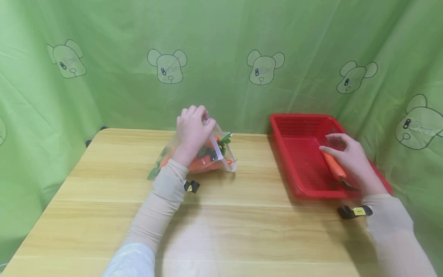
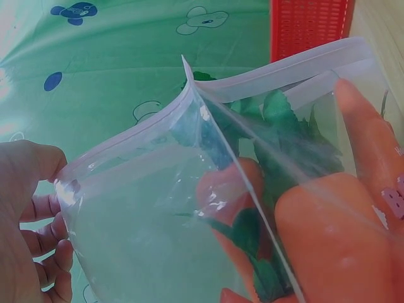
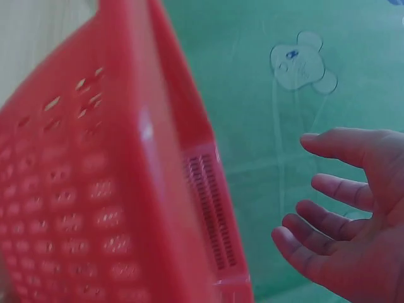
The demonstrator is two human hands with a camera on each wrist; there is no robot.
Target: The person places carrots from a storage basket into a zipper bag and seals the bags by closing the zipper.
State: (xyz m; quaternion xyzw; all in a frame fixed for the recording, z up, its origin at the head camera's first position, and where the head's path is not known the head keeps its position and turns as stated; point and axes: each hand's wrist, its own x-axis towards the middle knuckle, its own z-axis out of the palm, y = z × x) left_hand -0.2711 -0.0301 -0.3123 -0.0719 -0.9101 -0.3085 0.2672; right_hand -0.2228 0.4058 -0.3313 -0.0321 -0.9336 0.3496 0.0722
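My left hand (image 1: 192, 130) pinches the white-strip edge of a clear zip bag (image 1: 219, 151) lying toward the back of the table. Through the plastic in the left wrist view show orange carrots (image 2: 334, 233) and green leaves (image 2: 278, 126); the bag's mouth gapes. Over the right side of a red basket (image 1: 288, 169) is my right hand (image 1: 354, 159), fingers spread and relaxed. An orange carrot (image 1: 335, 168) with a dark stem end lies in the basket beneath that hand. In the right wrist view nothing sits between the fingers.
A wooden table (image 1: 242, 234) spans the front, the basket at its right end. Green curtains (image 1: 214, 96) with bear-face prints hang close behind and at both sides. Black bands with yellow labels are at both wrists.
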